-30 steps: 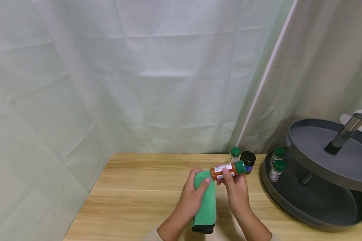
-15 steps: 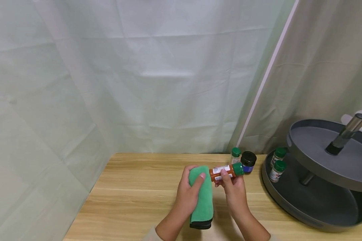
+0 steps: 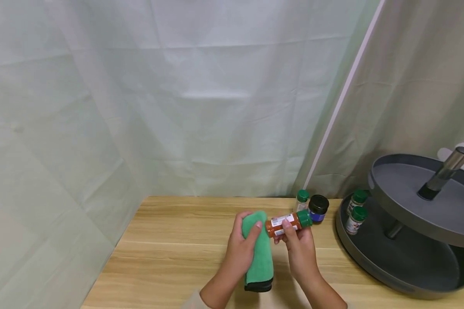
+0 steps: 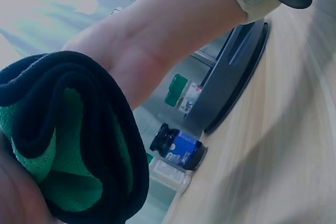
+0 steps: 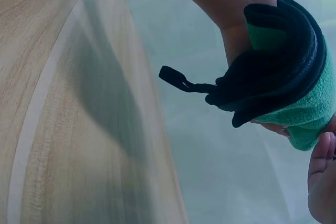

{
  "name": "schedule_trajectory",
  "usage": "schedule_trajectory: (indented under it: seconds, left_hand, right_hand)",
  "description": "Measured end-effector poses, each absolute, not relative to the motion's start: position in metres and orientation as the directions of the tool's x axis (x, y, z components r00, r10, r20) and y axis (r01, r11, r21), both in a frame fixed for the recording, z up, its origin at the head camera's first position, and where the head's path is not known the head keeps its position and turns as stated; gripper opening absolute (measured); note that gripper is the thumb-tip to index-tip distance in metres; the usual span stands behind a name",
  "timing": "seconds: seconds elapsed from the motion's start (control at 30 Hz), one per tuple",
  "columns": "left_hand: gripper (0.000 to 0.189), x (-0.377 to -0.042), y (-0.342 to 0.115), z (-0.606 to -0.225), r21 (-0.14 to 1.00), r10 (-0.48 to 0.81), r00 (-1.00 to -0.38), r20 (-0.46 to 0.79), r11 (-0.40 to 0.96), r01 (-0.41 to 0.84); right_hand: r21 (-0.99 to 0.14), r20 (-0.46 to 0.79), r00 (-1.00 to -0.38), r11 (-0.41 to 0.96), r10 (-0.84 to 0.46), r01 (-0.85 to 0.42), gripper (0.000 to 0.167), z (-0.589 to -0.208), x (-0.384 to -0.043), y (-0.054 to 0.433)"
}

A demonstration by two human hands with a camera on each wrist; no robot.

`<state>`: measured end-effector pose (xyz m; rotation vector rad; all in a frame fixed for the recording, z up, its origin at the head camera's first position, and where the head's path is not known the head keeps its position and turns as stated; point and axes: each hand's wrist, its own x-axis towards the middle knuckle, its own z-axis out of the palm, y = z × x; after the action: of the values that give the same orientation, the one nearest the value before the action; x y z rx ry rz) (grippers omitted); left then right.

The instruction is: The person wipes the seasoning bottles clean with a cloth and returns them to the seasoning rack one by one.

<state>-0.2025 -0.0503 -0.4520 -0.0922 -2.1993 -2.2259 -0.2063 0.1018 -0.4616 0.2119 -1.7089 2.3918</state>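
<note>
In the head view my left hand [image 3: 240, 249] grips a folded green cloth [image 3: 261, 257] with a black edge, the thumb lying over its front. My right hand [image 3: 301, 251] holds a spice jar [image 3: 282, 224] with orange-red contents, a white label and a green cap. The jar lies nearly level, cap to the right, its base right at the cloth's side. Both wrist views show the cloth's folded dark hem [image 4: 121, 145], and from the right wrist a small black loop [image 5: 176, 78] hangs off it.
A clear green-capped jar [image 3: 302, 201] and a black-lidded jar [image 3: 318, 208] stand at the table's back edge. To the right is a grey two-tier round tray [image 3: 410, 270], with two green-capped jars [image 3: 355, 219] on its lower tier. A curtain hangs behind the wooden table [image 3: 170, 240].
The cloth and left hand have shifted slightly left and up. The spice jar has moved a little left and down in the right hand, its base staying close to the cloth.
</note>
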Motion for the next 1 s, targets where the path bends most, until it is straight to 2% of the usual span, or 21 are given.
schedule_trajectory:
  seconds: [0.43,1.0]
  left_hand:
    - [0.038,-0.199,-0.042,-0.458,0.999,0.127,-0.991,0.035,0.037,0.04]
    - [0.039,-0.201,-0.049,-0.452,0.998,0.006,-0.998,0.06,-0.015,0.059]
  right_hand:
    - [-0.911,0.259,-0.955,-0.292,0.142,-0.29,0.023,-0.465,-0.214,0.107]
    - [-0.949,0.158,-0.981,-0.257,0.11,-0.182,0.026,-0.469,-0.21,0.101]
